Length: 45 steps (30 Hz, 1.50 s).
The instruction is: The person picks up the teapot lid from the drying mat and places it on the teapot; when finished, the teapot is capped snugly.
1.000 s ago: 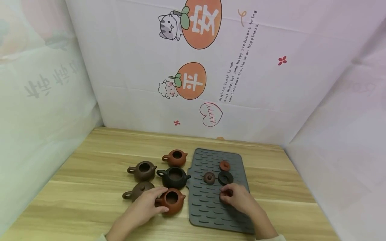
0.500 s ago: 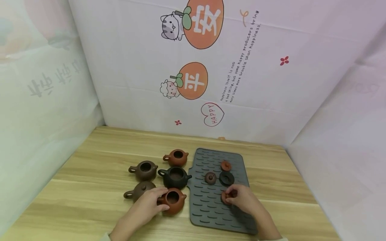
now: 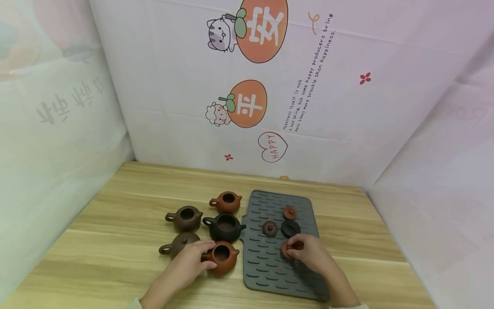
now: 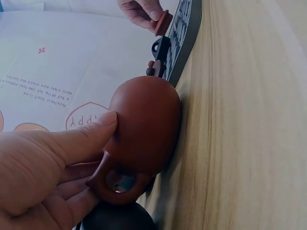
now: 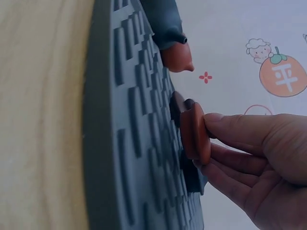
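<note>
My left hand (image 3: 185, 268) grips the reddish-brown teapot (image 3: 228, 267) from its handle side. In the left wrist view the thumb presses the teapot's body, while fingers lie behind its handle (image 4: 117, 194). The teapot stands uncovered on the table. Over the grey mat, my right hand (image 3: 311, 254) pinches a reddish-brown teapot lid (image 5: 195, 132) between thumb and fingers. The right wrist view has this lid just off the mat, and its knob is hidden by the fingers. Beyond it on the mat lie a black lid (image 3: 290, 228), a brown lid (image 3: 269, 228) and another reddish lid (image 3: 289, 213).
Close to the left hand stand a lidded brown teapot (image 3: 178, 245), an open brown teapot (image 3: 186, 224), a black teapot (image 3: 224, 234) and a small reddish teapot (image 3: 227, 208). The grey ridged mat (image 3: 266, 274) lies on the wooden table (image 3: 92, 240). Printed cloth (image 3: 173, 86) encloses the table.
The right hand has shifted slightly, and the lid in its fingers, mostly covered a second ago, now shows more and looks tilted. The left hand stays on the teapot.
</note>
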Motion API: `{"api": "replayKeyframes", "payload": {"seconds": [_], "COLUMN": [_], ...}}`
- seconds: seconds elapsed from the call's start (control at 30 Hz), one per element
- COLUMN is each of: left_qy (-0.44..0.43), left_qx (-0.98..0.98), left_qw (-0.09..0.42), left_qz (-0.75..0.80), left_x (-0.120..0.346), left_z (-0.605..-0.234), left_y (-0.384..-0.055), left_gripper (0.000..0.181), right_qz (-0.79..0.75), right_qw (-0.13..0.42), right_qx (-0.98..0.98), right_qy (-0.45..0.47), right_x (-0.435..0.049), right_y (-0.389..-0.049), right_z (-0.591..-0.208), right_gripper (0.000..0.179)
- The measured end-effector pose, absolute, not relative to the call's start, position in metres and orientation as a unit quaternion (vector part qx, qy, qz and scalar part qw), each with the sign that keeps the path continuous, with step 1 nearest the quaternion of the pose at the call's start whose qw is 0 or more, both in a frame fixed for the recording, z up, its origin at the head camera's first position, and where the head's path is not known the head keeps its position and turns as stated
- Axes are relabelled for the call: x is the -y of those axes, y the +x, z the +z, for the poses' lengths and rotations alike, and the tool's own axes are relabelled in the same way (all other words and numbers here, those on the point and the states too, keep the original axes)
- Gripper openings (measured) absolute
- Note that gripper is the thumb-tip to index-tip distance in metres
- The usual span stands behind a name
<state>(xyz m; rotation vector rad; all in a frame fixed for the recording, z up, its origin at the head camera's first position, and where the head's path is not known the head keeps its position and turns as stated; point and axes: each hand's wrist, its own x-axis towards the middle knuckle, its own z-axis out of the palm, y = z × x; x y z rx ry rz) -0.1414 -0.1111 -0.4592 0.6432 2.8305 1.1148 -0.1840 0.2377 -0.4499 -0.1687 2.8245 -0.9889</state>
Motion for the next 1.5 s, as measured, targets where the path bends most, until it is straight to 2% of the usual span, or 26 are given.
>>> {"api": "replayKeyframes", "payload": {"seconds": [0.83, 1.5], "left_qy": [0.203, 0.209], "left_qx": [-0.911, -0.913], "left_qw": [0.027, 0.012], "left_qz": [0.359, 0.350], "left_x": [0.110, 0.111], "left_z": [-0.457, -0.457], "left_y": [-0.142, -0.144], "left_gripper": [0.043, 0.042], "right_qz": [-0.377, -0.397], "right_qw": [0.091, 0.111], "right_qx": [-0.914, -0.884], "right_qy": [-0.122, -0.221], "right_x": [-0.191, -0.115], "right_y": [-0.184, -0.175], "right_z": [-0.418, -0.404], "right_gripper": [0.016, 0.011]}}
